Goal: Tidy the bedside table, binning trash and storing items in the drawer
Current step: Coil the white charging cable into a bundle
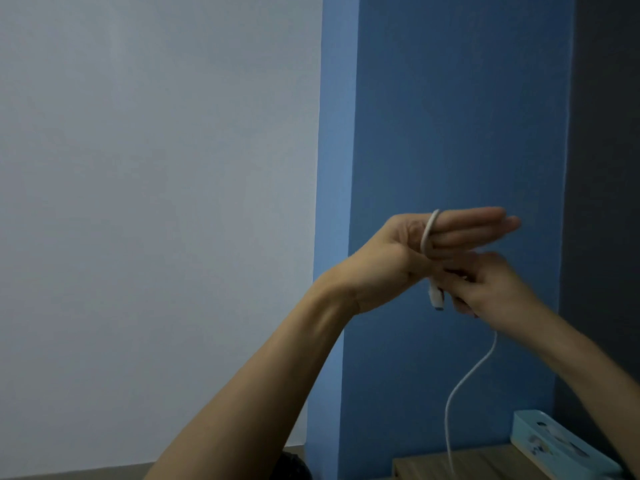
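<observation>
Head view, and both hands are up in front of the blue wall (450,116), close together, nearly touching. Left hand (415,247) is held out flat, palm toward us, fingers (478,223) straight and pointing off to the right. A loop of the white cable (446,420) sits round the base of those fingers, and the cable's plug end (437,299) pokes out just below the palm. Whether the thumb pins it there, I can't tell from here.

Right hand (498,289) is tucked just under the left one, fingers curled and blurred, and the cable comes out from beneath it, so it looks to have the cord in its grip. From there the cable drops in a long loose curve, well clear of both forearms, down toward the bedside table (485,462) at the bottom edge, a strip of wood-grain top.

On that table, toward the right corner, lies a pale teal box (561,445) with small pictures on its lid, partly hidden by the right forearm. Left of the blue wall runs a plain white wall (138,168); a dark panel (606,168) borders the far right. Low down by the left forearm sits something dark (291,467), too dim to make out.
</observation>
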Available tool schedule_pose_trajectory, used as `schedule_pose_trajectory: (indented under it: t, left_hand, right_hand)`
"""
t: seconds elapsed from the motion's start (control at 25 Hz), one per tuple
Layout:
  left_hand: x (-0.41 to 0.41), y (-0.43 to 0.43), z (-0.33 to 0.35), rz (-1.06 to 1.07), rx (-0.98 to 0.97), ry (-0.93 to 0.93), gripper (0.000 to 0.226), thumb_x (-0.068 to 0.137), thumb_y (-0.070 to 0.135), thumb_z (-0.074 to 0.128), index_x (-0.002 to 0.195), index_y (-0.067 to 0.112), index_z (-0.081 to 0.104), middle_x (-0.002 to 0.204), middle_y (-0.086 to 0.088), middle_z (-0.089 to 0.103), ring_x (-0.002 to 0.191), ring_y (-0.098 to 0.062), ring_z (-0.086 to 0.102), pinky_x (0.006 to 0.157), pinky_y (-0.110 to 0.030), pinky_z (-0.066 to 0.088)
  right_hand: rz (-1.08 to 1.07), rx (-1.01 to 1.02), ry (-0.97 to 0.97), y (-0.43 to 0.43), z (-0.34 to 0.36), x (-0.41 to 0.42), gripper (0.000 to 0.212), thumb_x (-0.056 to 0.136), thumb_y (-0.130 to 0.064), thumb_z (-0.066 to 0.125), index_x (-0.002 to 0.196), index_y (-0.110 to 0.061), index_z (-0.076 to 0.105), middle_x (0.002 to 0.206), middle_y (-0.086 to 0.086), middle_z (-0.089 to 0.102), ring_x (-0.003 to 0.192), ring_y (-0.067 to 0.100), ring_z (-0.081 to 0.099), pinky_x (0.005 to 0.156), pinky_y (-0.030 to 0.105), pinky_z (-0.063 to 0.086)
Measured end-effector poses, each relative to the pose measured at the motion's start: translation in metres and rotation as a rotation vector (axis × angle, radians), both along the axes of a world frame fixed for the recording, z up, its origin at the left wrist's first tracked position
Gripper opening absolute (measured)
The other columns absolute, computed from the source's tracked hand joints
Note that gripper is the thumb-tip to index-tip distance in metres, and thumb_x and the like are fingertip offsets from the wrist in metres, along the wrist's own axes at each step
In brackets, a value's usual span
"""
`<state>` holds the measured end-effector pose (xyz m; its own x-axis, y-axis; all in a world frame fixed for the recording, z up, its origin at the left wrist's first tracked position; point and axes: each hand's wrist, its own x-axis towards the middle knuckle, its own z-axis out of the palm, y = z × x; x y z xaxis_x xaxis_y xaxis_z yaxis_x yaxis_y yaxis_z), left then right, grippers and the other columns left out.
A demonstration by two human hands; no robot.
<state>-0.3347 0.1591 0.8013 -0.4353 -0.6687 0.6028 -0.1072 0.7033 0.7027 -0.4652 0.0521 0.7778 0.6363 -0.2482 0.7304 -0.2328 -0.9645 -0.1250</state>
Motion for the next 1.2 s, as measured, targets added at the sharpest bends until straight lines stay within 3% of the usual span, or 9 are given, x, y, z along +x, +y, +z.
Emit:
schedule_pose_trajectory:
  t: [0.16, 0.28, 0.4, 0.52, 0.72, 0.88, 1.04, 1.12, 1.2]
  left_hand:
    - [0.006, -0.006, -0.001, 0.375, -0.163, -0.098, 0.08, 0.06, -0.03, 0.03, 0.134, -0.003, 0.044, 0.141, -0.017, 0.048, 0.135, -0.018, 0.042, 0.111, -0.026, 0.036]
    - [0.004, -0.012, -0.006, 0.487, -0.179, -0.221, 0.072, 0.062, -0.03, 0.026, 0.126, -0.009, 0.05, 0.128, -0.014, 0.058, 0.123, -0.016, 0.052, 0.091, -0.008, 0.045]
    - [0.003, -0.014, -0.013, 0.396, -0.146, -0.238, 0.035, 0.085, -0.012, 0.033, 0.11, -0.008, 0.057, 0.096, -0.015, 0.065, 0.091, -0.02, 0.063, 0.074, -0.025, 0.054]
    - [0.005, -0.011, -0.015, 0.252, -0.053, -0.191, 0.027, 0.096, 0.012, 0.029, 0.094, 0.003, 0.055, 0.077, -0.009, 0.056, 0.071, -0.014, 0.054, 0.069, -0.02, 0.046]
    - [0.003, -0.01, -0.017, 0.222, 0.03, -0.243, 0.019, 0.094, 0.01, 0.037, 0.097, 0.01, 0.056, 0.064, 0.01, 0.048, 0.062, -0.007, 0.041, 0.059, -0.014, 0.04]
    - [-0.004, -0.005, -0.014, 0.177, 0.161, -0.193, 0.047, 0.095, 0.039, 0.022, 0.073, 0.013, 0.055, 0.06, 0.002, 0.034, 0.053, -0.008, 0.029, 0.052, -0.019, 0.026]
    - [-0.007, -0.005, -0.02, -0.031, 0.191, 0.031, 0.039, 0.097, 0.024, 0.025, 0.068, 0.015, 0.05, 0.058, 0.002, 0.05, 0.052, -0.008, 0.046, 0.055, -0.018, 0.041]
    - [-0.009, -0.007, -0.023, -0.105, 0.172, 0.06, 0.034, 0.098, 0.017, 0.025, 0.073, 0.012, 0.048, 0.068, 0.001, 0.066, 0.062, -0.011, 0.062, 0.067, -0.021, 0.051]
    - [-0.012, -0.008, -0.024, -0.093, 0.136, 0.052, 0.032, 0.1, 0.014, 0.024, 0.086, 0.005, 0.051, 0.066, 0.004, 0.069, 0.054, -0.004, 0.059, 0.062, -0.016, 0.049]
  right_hand:
    - [-0.105, -0.102, 0.088, 0.016, 0.004, -0.007, 0.024, 0.082, -0.027, 0.055, 0.061, -0.017, 0.061, 0.048, -0.004, 0.046, 0.047, 0.014, 0.042, 0.051, 0.031, 0.037]
    - [-0.161, -0.173, 0.115, 0.037, 0.006, -0.013, 0.025, 0.079, -0.033, 0.054, 0.064, -0.019, 0.067, 0.052, 0.001, 0.061, 0.051, 0.019, 0.055, 0.054, 0.036, 0.045]
    - [-0.113, -0.238, 0.009, 0.048, 0.014, -0.023, 0.023, 0.073, -0.038, 0.06, 0.059, -0.023, 0.07, 0.049, -0.005, 0.063, 0.047, 0.012, 0.055, 0.051, 0.028, 0.045]
    - [0.041, -0.126, -0.095, 0.053, 0.024, -0.031, 0.01, 0.066, -0.031, 0.072, 0.058, -0.025, 0.071, 0.05, -0.015, 0.065, 0.05, 0.001, 0.061, 0.05, 0.008, 0.04]
    - [0.113, -0.144, -0.074, 0.052, 0.03, -0.044, 0.015, 0.071, -0.021, 0.064, 0.085, -0.026, 0.063, 0.064, -0.005, 0.065, 0.047, 0.017, 0.059, 0.048, 0.023, 0.046]
    - [0.014, -0.293, -0.212, 0.045, 0.031, -0.041, 0.017, 0.067, -0.034, 0.07, 0.081, -0.029, 0.062, 0.054, 0.0, 0.057, 0.044, 0.016, 0.051, 0.046, 0.021, 0.04]
    - [0.249, 0.023, -0.371, 0.039, 0.032, -0.036, 0.04, 0.059, -0.064, 0.068, 0.074, -0.027, 0.07, 0.065, -0.003, 0.067, 0.051, 0.014, 0.056, 0.051, 0.023, 0.044]
    - [0.374, 0.133, -0.384, 0.035, 0.03, -0.029, 0.031, 0.061, -0.057, 0.068, 0.07, -0.028, 0.072, 0.063, -0.015, 0.07, 0.057, 0.003, 0.062, 0.056, 0.012, 0.046]
    - [0.445, 0.24, -0.429, 0.032, 0.03, -0.022, 0.013, 0.065, -0.043, 0.067, 0.065, -0.031, 0.073, 0.058, -0.016, 0.069, 0.055, 0.001, 0.06, 0.054, 0.011, 0.046]
